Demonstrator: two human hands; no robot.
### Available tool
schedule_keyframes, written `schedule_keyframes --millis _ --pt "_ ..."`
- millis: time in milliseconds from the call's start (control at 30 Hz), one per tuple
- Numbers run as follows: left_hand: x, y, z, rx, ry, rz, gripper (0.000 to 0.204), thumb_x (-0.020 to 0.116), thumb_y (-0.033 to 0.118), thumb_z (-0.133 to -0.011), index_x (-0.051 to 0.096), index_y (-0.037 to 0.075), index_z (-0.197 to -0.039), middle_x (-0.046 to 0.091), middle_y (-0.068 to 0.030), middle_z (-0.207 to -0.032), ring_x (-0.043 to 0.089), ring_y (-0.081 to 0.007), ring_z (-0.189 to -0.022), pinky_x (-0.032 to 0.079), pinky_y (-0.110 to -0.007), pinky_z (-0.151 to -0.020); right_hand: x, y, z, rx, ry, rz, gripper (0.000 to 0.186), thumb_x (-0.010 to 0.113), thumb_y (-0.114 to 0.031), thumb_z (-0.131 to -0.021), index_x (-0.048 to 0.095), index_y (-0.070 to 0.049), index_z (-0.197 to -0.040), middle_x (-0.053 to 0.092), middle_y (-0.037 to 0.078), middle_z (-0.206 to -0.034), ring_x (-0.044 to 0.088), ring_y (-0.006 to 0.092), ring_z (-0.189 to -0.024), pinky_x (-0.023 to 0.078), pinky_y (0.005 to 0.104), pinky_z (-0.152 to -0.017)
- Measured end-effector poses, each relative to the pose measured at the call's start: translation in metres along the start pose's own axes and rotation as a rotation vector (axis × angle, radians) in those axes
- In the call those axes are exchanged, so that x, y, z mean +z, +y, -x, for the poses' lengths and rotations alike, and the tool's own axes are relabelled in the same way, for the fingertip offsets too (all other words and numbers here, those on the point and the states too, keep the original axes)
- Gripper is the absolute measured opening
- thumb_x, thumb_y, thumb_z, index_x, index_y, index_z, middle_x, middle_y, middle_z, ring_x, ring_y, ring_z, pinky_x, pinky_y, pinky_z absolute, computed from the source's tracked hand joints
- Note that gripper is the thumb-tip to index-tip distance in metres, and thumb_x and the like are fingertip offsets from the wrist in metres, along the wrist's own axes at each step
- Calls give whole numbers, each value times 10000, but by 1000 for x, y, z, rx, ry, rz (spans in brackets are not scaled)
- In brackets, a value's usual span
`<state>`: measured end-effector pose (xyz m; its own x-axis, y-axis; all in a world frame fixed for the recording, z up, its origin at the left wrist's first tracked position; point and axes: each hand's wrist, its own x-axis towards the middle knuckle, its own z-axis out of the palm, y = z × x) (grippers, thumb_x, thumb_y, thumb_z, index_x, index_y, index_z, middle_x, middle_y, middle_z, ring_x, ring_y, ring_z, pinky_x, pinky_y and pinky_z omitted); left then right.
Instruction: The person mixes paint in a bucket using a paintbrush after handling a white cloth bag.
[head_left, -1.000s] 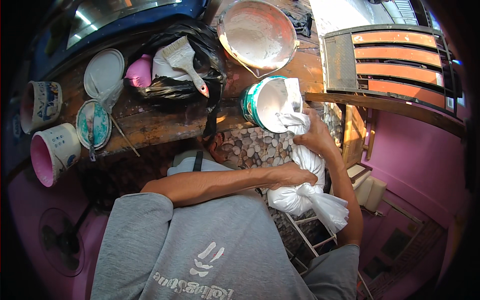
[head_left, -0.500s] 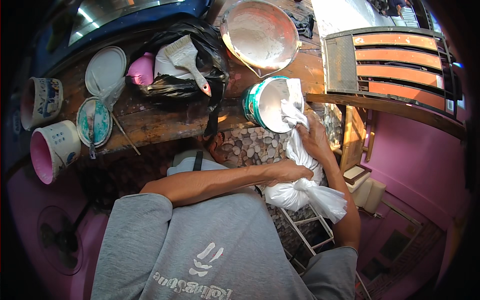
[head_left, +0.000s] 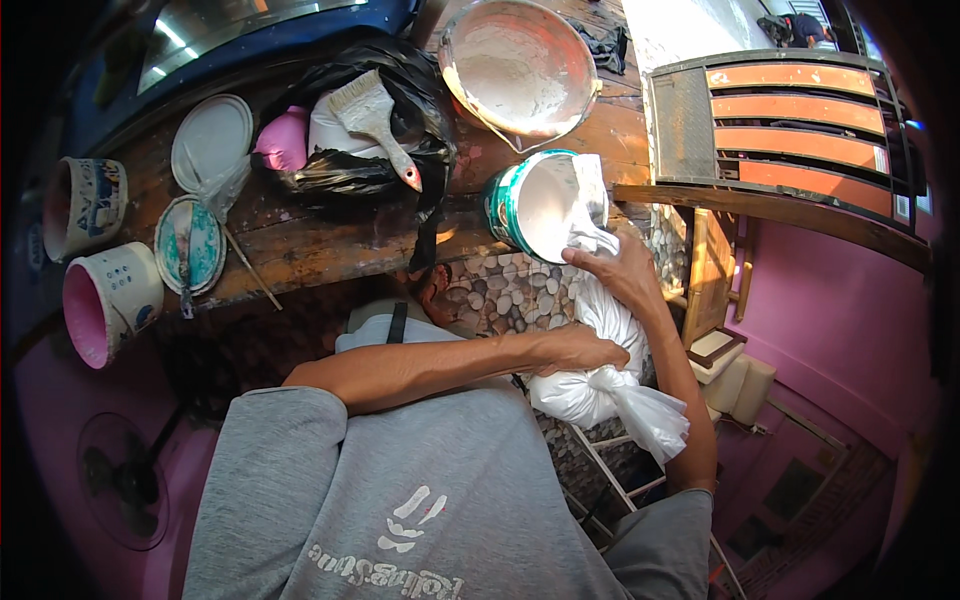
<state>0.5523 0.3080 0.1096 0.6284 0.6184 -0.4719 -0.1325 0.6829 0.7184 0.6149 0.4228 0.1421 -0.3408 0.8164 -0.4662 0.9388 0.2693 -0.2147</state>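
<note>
A long white plastic bag [head_left: 608, 310], knotted at its near end, slants up toward a small green-and-white bucket [head_left: 508, 212] at the table's edge. Its far end lies in the bucket's mouth, against the right side of the rim. My left hand [head_left: 588, 350] reaches across my body, closed round the bag just above the knot. Close to the bucket, my right hand [head_left: 628, 270] wraps the bag's narrow upper part, a finger stretched toward the rim. Whitish material coats the bucket's inside; what comes out of the bag cannot be made out.
Behind the bucket stands a large basin [head_left: 520, 80] with whitish paste. Left of it, a paintbrush [head_left: 370, 115] rests on a black plastic bag [head_left: 425, 100]. Several tubs and lids stand farther left. A slatted orange rack [head_left: 795, 115] is at right; a ladder [head_left: 605, 465] stands below.
My right hand has shifted slightly up along the bag, its finger now stretched toward the bucket rim. The bag's far end sits lower and flatter. My left hand stays nearly in place.
</note>
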Motion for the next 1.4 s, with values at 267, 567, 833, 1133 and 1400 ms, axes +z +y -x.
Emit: schedule_keyframes --millis 267,567,833,1133,1400 --pt "3 -11 -13 -3 15 -47 557 552 487 -736 637 -34 -913 618 -236 -918 550 -269 -809 432 -374 -722 20 33 -17 -293 121 -105 396 704 -263 -736 587 30 -977 637 249 -912 638 357 -870 485 409 -781" --pt "1 -4 -4 -6 35 -57 611 555 489 -729 636 -67 -970 628 -237 -982 572 -277 -851 444 -362 -752 23 32 -15 -336 59 -175 376 678 -245 -823 612 7 -1095 657 203 -978 645 302 -907 484 366 -807" --pt "3 -6 -7 14 52 -9 602 584 449 -720 634 -113 -932 629 -237 -976 568 -249 -842 440 -351 -737 26 29 -16 -311 94 -215 313 676 -273 -839 667 9 -974 669 171 -834 637 221 -757 484 329 -712" --pt "3 -10 -15 24 52 30 567 580 443 -733 647 -85 -929 632 -220 -954 556 -238 -824 435 -346 -732 34 41 -24 -367 115 -293 232 626 -197 -861 661 8 -965 650 176 -783 614 219 -696 469 337 -670" --pt "5 -9 -18 -13 86 -9 557 574 454 -737 654 -68 -913 637 -207 -928 555 -235 -803 439 -347 -720 35 45 -27 -348 113 -286 199 602 -135 -851 650 5 -983 646 180 -774 614 221 -682 473 338 -661"
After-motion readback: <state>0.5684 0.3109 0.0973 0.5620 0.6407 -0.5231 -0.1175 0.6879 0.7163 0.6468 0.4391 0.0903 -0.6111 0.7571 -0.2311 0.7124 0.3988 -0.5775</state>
